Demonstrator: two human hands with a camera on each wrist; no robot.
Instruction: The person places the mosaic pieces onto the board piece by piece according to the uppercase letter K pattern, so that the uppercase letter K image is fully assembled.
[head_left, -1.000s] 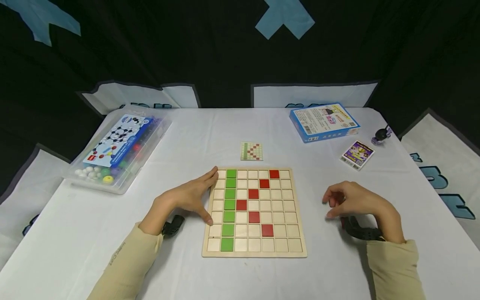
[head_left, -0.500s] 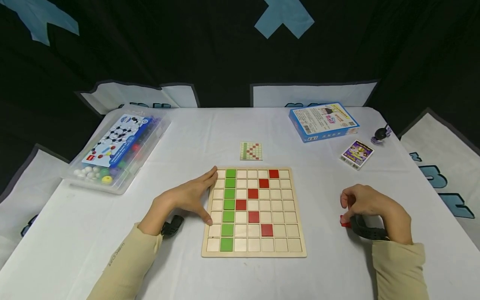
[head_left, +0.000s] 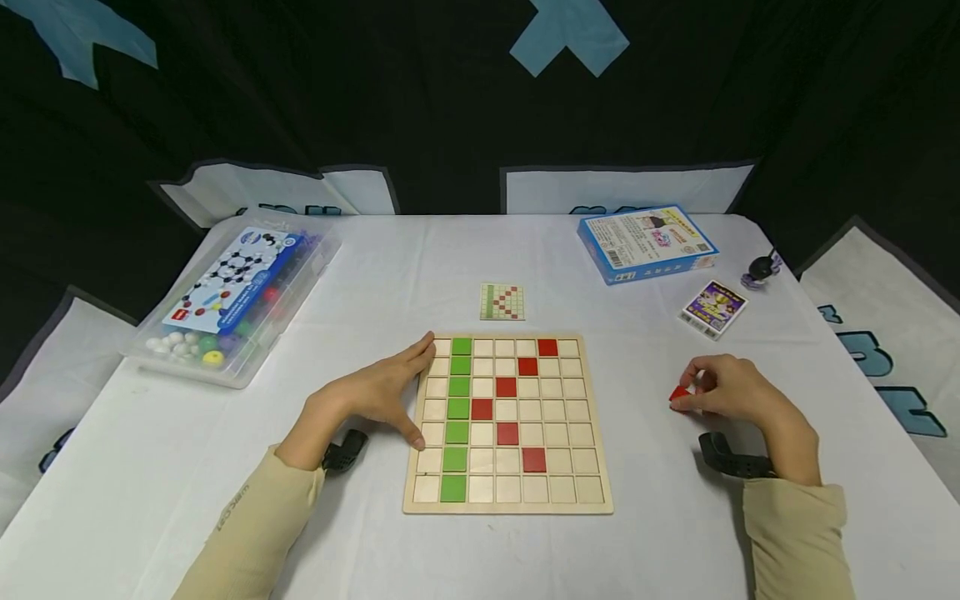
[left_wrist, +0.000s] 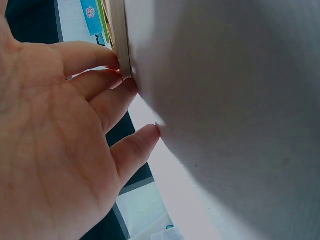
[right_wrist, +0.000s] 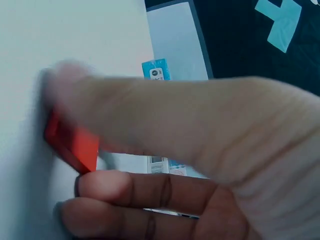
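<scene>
My right hand (head_left: 731, 392) lifted red tile (head_left: 679, 393) off table since half-second ago, pinched at fingertips; next placement pending. Left hand (head_left: 375, 396) flat, fingers straight against wooden grid board (head_left: 592, 492) edge.

Bare desk (head_left: 645, 433) lies between right hand (head_left: 731, 392) and board (head_left: 508, 425), nothing in that lane. Left hand (head_left: 375, 396) blocks board's left edge. Card (head_left: 502, 302) sits beyond board; boxes well apart.

Pale matt wooden board (head_left: 508, 500); smooth white cloth table cover (head_left: 420, 275).

White table (head_left: 420, 275) with wooden board (head_left: 592, 417)
</scene>
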